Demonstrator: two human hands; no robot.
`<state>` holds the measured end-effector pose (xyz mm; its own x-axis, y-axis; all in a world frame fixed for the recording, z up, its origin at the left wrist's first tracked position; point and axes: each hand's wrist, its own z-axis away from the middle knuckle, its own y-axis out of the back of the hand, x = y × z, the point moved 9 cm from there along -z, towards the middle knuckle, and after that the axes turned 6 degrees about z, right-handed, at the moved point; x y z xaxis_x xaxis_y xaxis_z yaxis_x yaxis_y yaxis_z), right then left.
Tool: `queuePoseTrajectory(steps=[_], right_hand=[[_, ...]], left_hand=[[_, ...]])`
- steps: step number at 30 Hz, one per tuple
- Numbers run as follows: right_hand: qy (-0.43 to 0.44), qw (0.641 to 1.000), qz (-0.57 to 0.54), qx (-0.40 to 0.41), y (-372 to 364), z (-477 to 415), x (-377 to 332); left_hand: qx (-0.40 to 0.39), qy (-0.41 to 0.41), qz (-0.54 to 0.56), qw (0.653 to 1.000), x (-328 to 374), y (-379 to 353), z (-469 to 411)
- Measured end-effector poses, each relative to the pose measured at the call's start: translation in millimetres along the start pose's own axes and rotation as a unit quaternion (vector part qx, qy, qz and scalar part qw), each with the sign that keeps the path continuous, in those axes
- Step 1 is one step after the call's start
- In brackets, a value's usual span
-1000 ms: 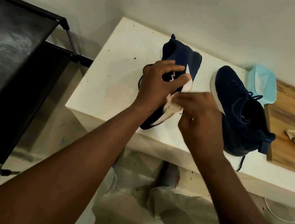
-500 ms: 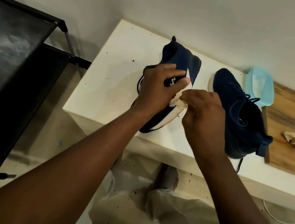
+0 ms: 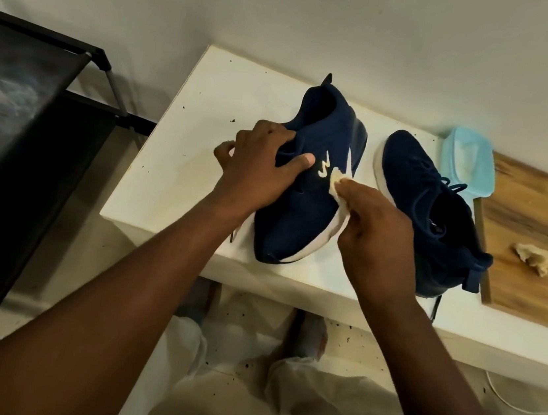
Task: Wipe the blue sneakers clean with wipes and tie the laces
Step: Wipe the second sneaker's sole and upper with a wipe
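Navy sneaker (image 3: pixel 305 197) stands on the white table (image 3: pixel 181 161). The left hand (image 3: pixel 257 167) grips its laced top, likely so rubbing cannot shift it. The right hand (image 3: pixel 376 233) pinches a wipe (image 3: pixel 335 182) against its side, above the white sole. A second sneaker (image 3: pixel 431 209) sits just beside it.

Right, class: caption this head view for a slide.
Left hand steadies a navy knit sneaker on a white table; right hand wipes its side with a crumpled wipe.
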<state>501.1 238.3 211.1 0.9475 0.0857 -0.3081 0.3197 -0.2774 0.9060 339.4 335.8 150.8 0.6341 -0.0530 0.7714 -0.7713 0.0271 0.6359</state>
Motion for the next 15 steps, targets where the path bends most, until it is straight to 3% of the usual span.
queuePoseTrajectory(steps=[2, 6, 7, 9, 11, 15], right_hand=[[0.002, 1.0, 0.01, -0.01, -1, 7, -7], [0.053, 0.98, -0.028, -0.19, -40, 38, -48], [0.062, 0.98, -0.008, -0.19, -41, 35, -49], [0.089, 0.991, 0.045, -0.093, -31, 12, -37], [0.049, 0.996, 0.076, 0.015, -15, -11, -5], [-0.02, 1.0, -0.008, 0.016, -17, -14, 17]], left_hand=[[0.003, -0.009, 0.002, 1.0, 4, 0, 1], [0.009, -0.014, 0.026, 1.0, 7, -1, 2], [0.006, -0.017, 0.028, 0.999, 9, -1, 2], [0.0, -0.023, 0.023, 0.999, 12, -2, 1], [-0.01, -0.031, 0.007, 0.999, 16, -3, 2], [-0.045, -0.052, -0.011, 0.998, 27, -9, 5]])
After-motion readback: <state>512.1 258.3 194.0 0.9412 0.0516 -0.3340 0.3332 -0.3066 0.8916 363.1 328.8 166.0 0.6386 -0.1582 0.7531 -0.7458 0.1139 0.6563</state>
